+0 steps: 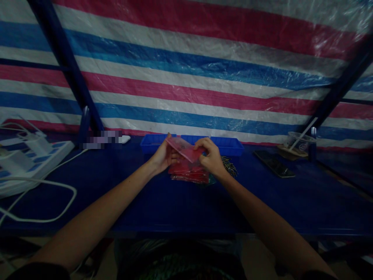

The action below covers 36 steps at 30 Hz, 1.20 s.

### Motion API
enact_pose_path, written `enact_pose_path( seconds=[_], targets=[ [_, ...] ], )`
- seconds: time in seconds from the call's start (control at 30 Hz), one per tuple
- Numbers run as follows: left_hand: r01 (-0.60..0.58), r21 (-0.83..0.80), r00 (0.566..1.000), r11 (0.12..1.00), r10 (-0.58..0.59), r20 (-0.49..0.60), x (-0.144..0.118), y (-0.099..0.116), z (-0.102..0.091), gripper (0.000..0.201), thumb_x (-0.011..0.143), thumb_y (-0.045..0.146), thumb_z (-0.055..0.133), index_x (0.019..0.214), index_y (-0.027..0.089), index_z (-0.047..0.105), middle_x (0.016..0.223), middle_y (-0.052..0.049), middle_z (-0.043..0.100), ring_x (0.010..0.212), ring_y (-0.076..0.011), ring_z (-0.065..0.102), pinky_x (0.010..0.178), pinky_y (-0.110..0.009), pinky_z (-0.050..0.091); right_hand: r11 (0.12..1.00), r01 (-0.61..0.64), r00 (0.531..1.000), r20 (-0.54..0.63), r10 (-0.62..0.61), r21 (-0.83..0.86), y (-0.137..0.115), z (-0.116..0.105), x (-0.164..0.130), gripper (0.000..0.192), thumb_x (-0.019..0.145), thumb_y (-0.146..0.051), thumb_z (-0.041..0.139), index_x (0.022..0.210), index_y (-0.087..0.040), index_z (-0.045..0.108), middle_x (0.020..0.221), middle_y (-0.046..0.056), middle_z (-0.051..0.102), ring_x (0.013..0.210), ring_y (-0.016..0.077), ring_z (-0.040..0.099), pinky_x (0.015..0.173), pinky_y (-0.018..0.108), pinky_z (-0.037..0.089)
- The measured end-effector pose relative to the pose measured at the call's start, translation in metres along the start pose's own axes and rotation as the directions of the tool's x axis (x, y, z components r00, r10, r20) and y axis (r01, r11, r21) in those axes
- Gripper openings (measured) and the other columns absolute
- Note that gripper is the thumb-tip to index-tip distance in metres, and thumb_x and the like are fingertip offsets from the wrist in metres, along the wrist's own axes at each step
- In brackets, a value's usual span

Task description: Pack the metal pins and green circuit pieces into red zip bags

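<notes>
A small pink plastic bag [183,149] is held up between my two hands, tilted over the table. My left hand [163,157] grips its left edge, the thumb on top and the fingers beneath. At the bag's right end, my right hand [212,155] pinches it with bent fingers. Directly below lies a stack of red plastic bags [189,175], with a bit of green plastic [211,179] at its right side. A heap of thin, dark and brassy screw-like pieces [229,166] lies just right of my right hand.
Blue trays [230,146] stand in a row behind my hands. To the right are a phone [274,163] and a clear cup [300,143] with a straw. A white power strip [37,163] with plugs and a looping cable [74,194] occupies the left. A striped sheet [186,77] hangs behind the table.
</notes>
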<state>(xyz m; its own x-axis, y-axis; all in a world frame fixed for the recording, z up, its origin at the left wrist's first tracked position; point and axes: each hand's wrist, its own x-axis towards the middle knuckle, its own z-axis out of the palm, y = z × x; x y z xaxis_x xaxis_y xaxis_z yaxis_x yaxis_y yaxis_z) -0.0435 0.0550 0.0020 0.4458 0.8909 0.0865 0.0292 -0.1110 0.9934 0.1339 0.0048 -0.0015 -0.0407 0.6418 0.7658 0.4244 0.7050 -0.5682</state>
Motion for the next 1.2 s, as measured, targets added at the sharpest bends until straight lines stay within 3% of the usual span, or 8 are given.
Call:
enact_pose_path(
  seconds=[0.13,0.3,0.43,0.6,0.73,0.93,1.03,1.2],
  targets=[
    [-0.111,-0.058,0.994,0.992,0.11,-0.016,-0.001,0.003,-0.002,0.062,0.086,0.061,0.025,0.103,0.011,0.058,0.09,-0.015,0.067,0.08,-0.0227,0.064,0.066,-0.033,0.053,0.99,0.019,1.0,0.0,-0.019,-0.142,0.001,0.0,-0.003,0.017,0.065,-0.006,0.047,0.071,-0.019,0.057,0.081,0.003,0.051,0.079,0.0157,0.052,0.073,0.031,0.044],
    [-0.198,0.219,0.971,0.955,0.222,-0.09,0.001,-0.002,-0.007,0.036,0.078,0.036,0.054,0.104,0.011,0.058,0.095,-0.013,0.067,0.079,-0.0209,0.064,0.07,-0.034,0.053,0.949,-0.021,0.999,0.039,0.035,-0.316,0.011,0.0,-0.004,0.032,0.066,-0.002,0.043,0.082,-0.018,0.065,0.093,0.006,0.046,0.091,0.0177,0.049,0.085,0.035,0.043],
    [-0.429,0.596,0.772,0.678,0.618,-0.147,-0.005,-0.001,-0.006,0.025,0.081,0.028,0.052,0.102,0.015,0.059,0.097,-0.008,0.066,0.086,-0.0191,0.063,0.081,-0.036,0.05,0.952,-0.175,0.984,-0.003,0.18,-0.25,0.008,0.002,-0.002,0.02,0.071,-0.016,0.055,0.086,-0.02,0.066,0.1,0.007,0.045,0.102,0.0214,0.046,0.093,0.041,0.039],
    [-0.634,0.72,0.617,0.281,0.745,0.254,-0.018,0.002,0.011,0.026,0.082,0.02,0.049,0.106,0.018,0.06,0.108,-0.008,0.063,0.102,-0.0196,0.056,0.091,-0.039,0.044,0.88,-0.413,0.911,0.106,0.399,0.235,0.0,0.008,0.003,0.03,0.079,-0.042,0.048,0.095,-0.019,0.058,0.089,0.006,0.058,0.083,0.017,0.056,0.076,0.034,0.047],
    [-0.687,0.67,0.657,0.281,0.636,0.406,-0.02,0.003,0.021,0.031,0.081,0.028,0.055,0.111,0.021,0.058,0.12,-0.009,0.055,0.113,-0.0227,0.049,0.097,-0.043,0.039,0.849,-0.404,0.904,0.006,0.428,0.342,0.008,0.007,0.004,0.025,0.071,-0.034,0.054,0.091,-0.019,0.053,0.082,0.003,0.062,0.074,0.0154,0.059,0.068,0.029,0.047],
    [-0.473,0.573,0.795,0.669,0.604,-0.048,-0.011,0.002,0.01,0.041,0.078,0.034,0.057,0.115,0.017,0.052,0.117,-0.013,0.054,0.106,-0.023,0.053,0.083,-0.039,0.048,0.882,-0.291,0.943,-0.044,0.33,0.372,0.014,0.002,0.006,0.019,0.069,-0.029,0.056,0.085,-0.02,0.053,0.082,0.002,0.064,0.075,0.0146,0.06,0.073,0.031,0.048],
    [-0.431,0.435,0.889,0.791,0.456,0.051,-0.008,0.001,0.003,0.043,0.076,0.036,0.056,0.114,0.016,0.054,0.108,-0.011,0.062,0.096,-0.0214,0.059,0.077,-0.034,0.05,0.874,-0.299,0.952,0.055,0.301,0.382,0.007,0.005,0.005,0.018,0.07,-0.029,0.055,0.087,-0.021,0.054,0.085,0.002,0.064,0.079,0.015,0.06,0.074,0.031,0.048],
    [-0.332,0.741,0.893,0.584,0.447,0.048,0.004,0.017,-0.025,0.029,0.079,0.033,0.048,0.097,0.017,0.064,0.086,-0.006,0.068,0.075,-0.0191,0.061,0.071,-0.032,0.047,0.934,-0.328,0.945,0.035,0.326,0.144,-0.002,0.008,0.004,0.02,0.072,-0.026,0.055,0.091,-0.019,0.056,0.083,0.003,0.063,0.077,0.0157,0.059,0.066,0.03,0.047]
  ],
)
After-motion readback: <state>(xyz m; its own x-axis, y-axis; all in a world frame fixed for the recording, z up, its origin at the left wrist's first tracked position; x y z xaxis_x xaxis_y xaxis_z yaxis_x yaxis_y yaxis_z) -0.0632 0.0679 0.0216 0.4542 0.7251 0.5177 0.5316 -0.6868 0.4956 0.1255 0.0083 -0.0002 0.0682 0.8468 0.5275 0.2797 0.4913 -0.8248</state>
